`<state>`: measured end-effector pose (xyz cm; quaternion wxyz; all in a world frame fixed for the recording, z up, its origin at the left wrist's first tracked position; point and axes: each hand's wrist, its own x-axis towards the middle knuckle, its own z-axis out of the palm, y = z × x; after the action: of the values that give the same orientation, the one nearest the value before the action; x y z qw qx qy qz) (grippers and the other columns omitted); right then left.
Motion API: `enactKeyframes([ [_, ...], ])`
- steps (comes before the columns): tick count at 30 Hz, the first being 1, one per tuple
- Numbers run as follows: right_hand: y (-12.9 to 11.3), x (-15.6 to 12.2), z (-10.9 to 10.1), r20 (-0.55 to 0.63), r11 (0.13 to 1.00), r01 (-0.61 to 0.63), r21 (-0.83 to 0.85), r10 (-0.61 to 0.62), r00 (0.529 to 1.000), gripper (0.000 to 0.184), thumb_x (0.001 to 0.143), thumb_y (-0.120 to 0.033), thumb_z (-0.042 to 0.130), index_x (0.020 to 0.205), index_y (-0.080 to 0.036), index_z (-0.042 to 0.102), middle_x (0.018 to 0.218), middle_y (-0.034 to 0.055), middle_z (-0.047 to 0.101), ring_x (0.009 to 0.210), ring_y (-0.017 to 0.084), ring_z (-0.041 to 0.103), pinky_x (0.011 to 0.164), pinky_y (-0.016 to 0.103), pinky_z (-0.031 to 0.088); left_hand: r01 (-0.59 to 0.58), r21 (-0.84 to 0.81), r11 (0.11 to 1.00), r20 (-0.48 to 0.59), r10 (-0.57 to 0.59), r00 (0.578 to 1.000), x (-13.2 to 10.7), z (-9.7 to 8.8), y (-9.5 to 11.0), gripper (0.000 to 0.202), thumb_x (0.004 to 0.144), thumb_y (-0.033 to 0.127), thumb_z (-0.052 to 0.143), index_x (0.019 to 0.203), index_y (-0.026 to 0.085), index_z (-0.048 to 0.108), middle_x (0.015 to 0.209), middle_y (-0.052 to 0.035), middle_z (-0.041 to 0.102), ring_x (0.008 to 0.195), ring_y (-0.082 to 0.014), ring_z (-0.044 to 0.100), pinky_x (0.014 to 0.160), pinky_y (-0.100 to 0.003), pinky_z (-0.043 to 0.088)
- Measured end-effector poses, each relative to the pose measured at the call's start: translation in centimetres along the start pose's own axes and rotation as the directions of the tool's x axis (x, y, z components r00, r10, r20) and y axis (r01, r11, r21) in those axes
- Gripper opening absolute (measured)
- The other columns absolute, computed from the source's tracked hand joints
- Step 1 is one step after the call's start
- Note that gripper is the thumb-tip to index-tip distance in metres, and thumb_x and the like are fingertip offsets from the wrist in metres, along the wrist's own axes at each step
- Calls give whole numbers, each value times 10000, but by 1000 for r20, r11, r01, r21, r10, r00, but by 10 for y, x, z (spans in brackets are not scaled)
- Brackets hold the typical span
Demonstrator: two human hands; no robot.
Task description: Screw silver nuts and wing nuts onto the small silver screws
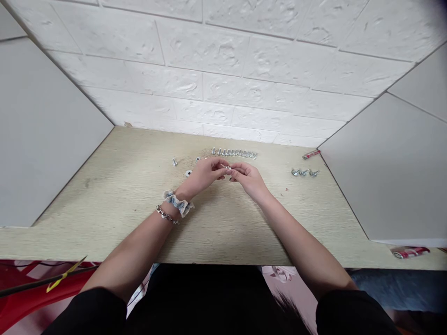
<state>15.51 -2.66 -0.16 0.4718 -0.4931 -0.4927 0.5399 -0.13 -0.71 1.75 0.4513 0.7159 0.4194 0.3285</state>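
My left hand [210, 171] and my right hand [248, 179] meet over the middle of the table, fingertips pinched together. Between them is a small metal fastener [228, 168], mostly covered by the fingers, so its exact kind is unclear. Just behind the hands runs a row of several silver bolts [228, 152] standing on their heads. Left of my left hand are a single bolt [174, 162], a nut [198, 159] and a flat washer [188, 173], the washer partly hidden by the hand.
To the right lie three bolts with pieces fitted on them [303, 172]. Behind them is a red-and-silver cylinder [311, 154]; a similar red cylinder [411, 252] lies near the front right edge. Grey panels [52, 130] flank the wooden table [216, 232], with a white brick-patterned wall [223, 56] behind.
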Motion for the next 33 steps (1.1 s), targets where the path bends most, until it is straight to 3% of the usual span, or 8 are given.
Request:
enactKeyframes([
  [5, 1, 0, -1, -14, 996, 90, -25, -90, 996, 277, 606, -339, 709, 817, -191, 606, 755, 2, 652, 688, 121, 592, 709, 306, 474, -1, -55, 998, -18, 0, 1000, 1, 2, -4, 214, 753, 307, 621, 893, 146, 598, 698, -19, 638, 595, -98, 588, 588, -229, 469],
  [14, 2, -1, 0, -18, 991, 132, 9, -132, 991, 232, 605, -306, 701, 765, -192, 576, 788, 6, 640, 779, 149, 610, 798, 342, 470, 39, -168, 985, 4, -38, 999, 3, 2, -3, 204, 724, 304, 649, 825, 139, 582, 642, 5, 592, 580, -91, 559, 581, -240, 457],
  [21, 1, -2, 0, -28, 970, 233, 71, -231, 972, 364, 600, -174, 647, 929, -239, 505, 792, -23, 600, 801, 131, 571, 753, 293, 458, 64, -266, 962, 41, -55, 998, 1, 3, 0, 228, 709, 305, 667, 813, 132, 563, 671, 4, 585, 607, -87, 548, 614, -251, 461],
  [28, -5, -4, -4, -19, 918, 156, 363, -160, 987, 342, 562, -106, 514, 878, -231, 549, 705, -45, 605, 755, 125, 569, 774, 305, 447, 43, -238, 970, 50, -32, 998, 3, 5, -7, 237, 728, 323, 646, 818, 122, 559, 712, -11, 582, 643, -99, 556, 629, -262, 455],
  [31, -8, -4, -6, -78, 888, 132, 441, -109, 991, 292, 570, -132, 515, 847, -216, 555, 776, -31, 611, 782, 121, 585, 744, 279, 452, 32, -237, 971, 34, -25, 999, 4, 5, -9, 237, 727, 324, 644, 819, 126, 550, 707, -6, 572, 647, -103, 558, 631, -265, 457],
  [33, -8, -2, -7, -149, 908, 96, 409, -37, 988, 223, 609, -170, 537, 828, -207, 549, 789, -28, 600, 724, 104, 585, 678, 249, 449, 9, -236, 972, 29, -2, 1000, 4, 5, -10, 239, 731, 326, 639, 828, 128, 549, 721, -8, 573, 654, -104, 557, 634, -265, 456],
])
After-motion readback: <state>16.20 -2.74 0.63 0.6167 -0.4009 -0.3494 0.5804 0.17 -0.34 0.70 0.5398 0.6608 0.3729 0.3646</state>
